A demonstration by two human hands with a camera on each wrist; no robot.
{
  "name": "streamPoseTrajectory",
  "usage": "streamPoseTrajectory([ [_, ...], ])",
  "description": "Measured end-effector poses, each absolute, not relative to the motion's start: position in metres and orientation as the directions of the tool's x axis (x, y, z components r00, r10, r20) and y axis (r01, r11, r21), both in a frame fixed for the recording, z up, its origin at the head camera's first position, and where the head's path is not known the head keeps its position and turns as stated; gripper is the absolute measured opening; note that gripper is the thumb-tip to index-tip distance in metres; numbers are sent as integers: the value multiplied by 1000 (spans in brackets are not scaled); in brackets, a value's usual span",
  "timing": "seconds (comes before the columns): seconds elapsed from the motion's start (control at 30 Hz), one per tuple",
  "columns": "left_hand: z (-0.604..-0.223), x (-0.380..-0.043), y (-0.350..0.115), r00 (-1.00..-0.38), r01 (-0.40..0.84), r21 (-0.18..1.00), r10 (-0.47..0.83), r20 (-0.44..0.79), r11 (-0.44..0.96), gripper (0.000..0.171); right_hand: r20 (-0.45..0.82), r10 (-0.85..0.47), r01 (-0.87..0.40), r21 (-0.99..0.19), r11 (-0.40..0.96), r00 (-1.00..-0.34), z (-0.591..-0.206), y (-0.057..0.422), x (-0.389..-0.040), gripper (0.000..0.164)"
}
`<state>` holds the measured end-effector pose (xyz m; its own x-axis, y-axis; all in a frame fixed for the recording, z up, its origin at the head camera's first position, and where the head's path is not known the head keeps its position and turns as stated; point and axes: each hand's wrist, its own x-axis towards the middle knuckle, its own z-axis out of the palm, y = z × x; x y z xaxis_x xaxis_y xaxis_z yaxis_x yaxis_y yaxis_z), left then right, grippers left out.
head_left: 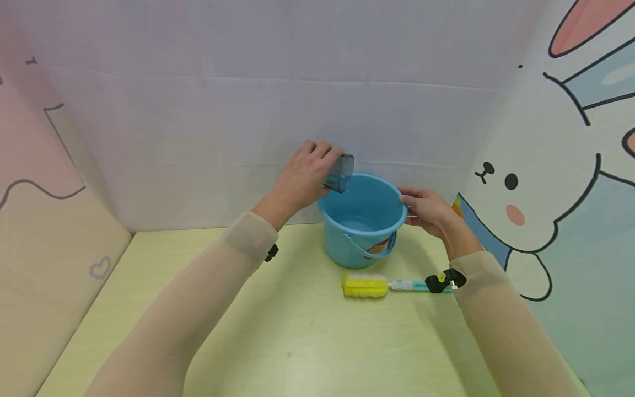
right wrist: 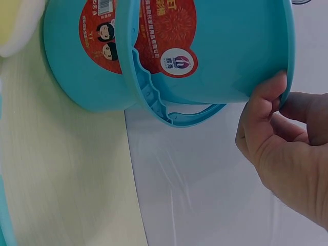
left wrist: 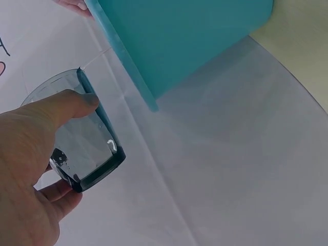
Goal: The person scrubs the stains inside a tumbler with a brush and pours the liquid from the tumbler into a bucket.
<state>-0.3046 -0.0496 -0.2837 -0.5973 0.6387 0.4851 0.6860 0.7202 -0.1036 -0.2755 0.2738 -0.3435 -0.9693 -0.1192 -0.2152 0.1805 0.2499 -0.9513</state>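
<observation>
My left hand [head_left: 308, 171] grips a smoky clear cup [head_left: 340, 173], tipped on its side above the rim of a light blue bucket [head_left: 337, 242]. In the left wrist view, the thumb lies along the wall of the cup [left wrist: 84, 143], and a thin clear streak runs from its lip toward the bucket [left wrist: 179, 41]. On the bucket's right side, my right hand [head_left: 428, 209] pinches the rim between thumb and fingers, seen closely in the right wrist view. The bucket stands upright on the table, its handle hanging down at the front over a red label [right wrist: 169, 31].
A sponge brush [head_left: 365, 285] with a yellow head and a white and teal handle lies in front of the bucket. Behind the pale yellow table [head_left: 278, 336] hangs a whitish cloth [head_left: 198, 138]. Cartoon-printed panels [head_left: 536, 193] flank both sides.
</observation>
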Motion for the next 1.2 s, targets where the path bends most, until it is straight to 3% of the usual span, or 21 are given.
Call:
streamPoseTrajectory([
  [1.2, -282, -305, -45, -576, 684, -170, 668, 471, 709, 69, -219, -112, 187, -952, 240, -969, -346, 276, -276, 54],
])
